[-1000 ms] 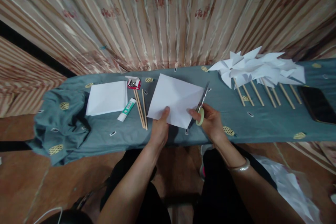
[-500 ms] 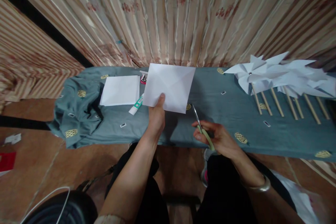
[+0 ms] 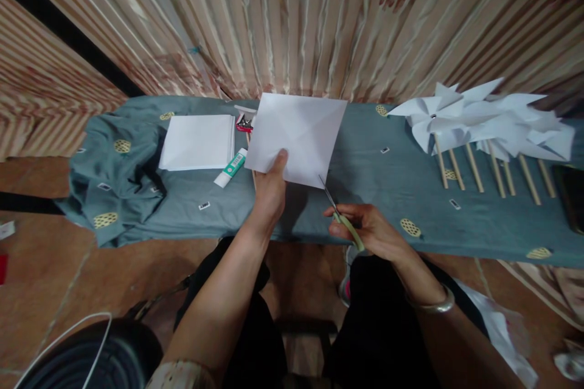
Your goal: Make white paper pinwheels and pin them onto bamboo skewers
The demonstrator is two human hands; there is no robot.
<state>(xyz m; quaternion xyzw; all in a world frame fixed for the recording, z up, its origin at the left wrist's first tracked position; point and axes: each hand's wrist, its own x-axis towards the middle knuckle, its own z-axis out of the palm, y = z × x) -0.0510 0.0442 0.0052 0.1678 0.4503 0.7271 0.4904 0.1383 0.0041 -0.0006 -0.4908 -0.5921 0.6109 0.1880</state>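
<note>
My left hand (image 3: 272,185) grips a white sheet of paper (image 3: 296,134) by its near edge, thumb on top and the other fingers hidden underneath. Faint diagonal creases cross the sheet. In my right hand (image 3: 360,226) is a pair of scissors (image 3: 345,222) with light green handles. Their blade tips meet the sheet's near right corner; whether they are cutting into it I cannot tell. To the left of the sheet lie a green and white glue tube (image 3: 231,168) and a neat stack of white paper (image 3: 198,142).
Several white paper pinwheels (image 3: 456,118) on wooden sticks lie at the right. A small red-and-white box (image 3: 245,120) of tiny metal parts sits behind the glue. A dark phone-like object (image 3: 570,194) is at the right edge. Grey-green cloth (image 3: 378,194) covers the table; curtains (image 3: 292,24) hang behind.
The scissors have moved left, so their tips now reach the sheet's near right corner instead of being apart from it. The view has shifted slightly.
</note>
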